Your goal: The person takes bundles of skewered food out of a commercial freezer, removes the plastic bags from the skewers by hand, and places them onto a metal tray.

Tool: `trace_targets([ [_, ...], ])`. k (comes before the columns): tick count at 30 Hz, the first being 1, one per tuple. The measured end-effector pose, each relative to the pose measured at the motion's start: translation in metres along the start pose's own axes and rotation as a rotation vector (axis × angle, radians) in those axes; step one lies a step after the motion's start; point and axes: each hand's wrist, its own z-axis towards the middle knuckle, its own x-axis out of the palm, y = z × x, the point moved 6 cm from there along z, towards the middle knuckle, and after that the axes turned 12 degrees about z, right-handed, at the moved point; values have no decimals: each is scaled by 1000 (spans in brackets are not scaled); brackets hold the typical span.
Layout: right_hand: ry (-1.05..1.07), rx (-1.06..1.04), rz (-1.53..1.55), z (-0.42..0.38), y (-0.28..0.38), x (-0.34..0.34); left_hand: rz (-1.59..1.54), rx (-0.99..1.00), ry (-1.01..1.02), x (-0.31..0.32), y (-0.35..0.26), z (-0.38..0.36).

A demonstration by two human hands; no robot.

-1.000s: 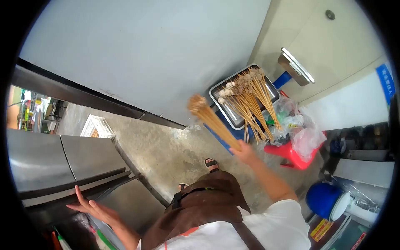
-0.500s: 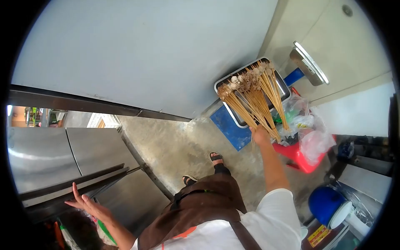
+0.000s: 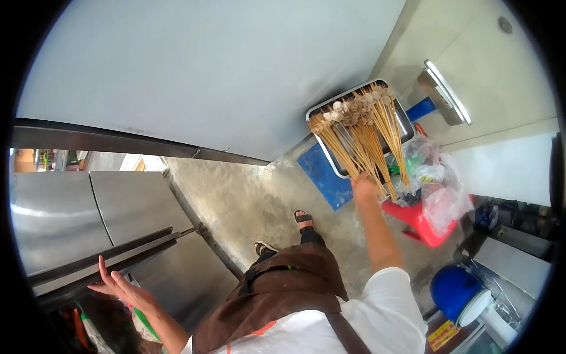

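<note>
Head view: right hand (image 3: 365, 191) is closed round the bare stick ends of one skewer bundle (image 3: 337, 147), food ends lying in the left part of the metal tray (image 3: 337, 98). Left hand (image 3: 122, 289) has nothing in it, fingers spread near the stainless steel cabinet (image 3: 50, 206). Looks to me like the setting-down step, so next move calls for loosening the right fingers without dragging the sticks over the near rim

Count: two hands, one tray, one held bundle plus more skewers (image 3: 392, 138) to its right (too overlapped to count), one blue board (image 3: 325, 177), one red stool (image 3: 421, 224) with plastic bags (image 3: 445, 203), can't tell how many
</note>
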Motion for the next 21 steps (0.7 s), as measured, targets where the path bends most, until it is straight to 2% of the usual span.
trace_targets([
  [2,98,-32,-47,4,11,10,9,-26,1,3,4,1],
  [11,220,28,-75,18,27,9,59,68,16,-4,5,-3],
  [18,188,-54,-150,22,60,-13,-35,70,32,-1,13,-3],
  [20,42,-333,-140,28,80,-12,-37,70,34,-1,10,-3],
  [21,45,-333,-142,31,81,-8,-36,69,34,-1,8,-3],
])
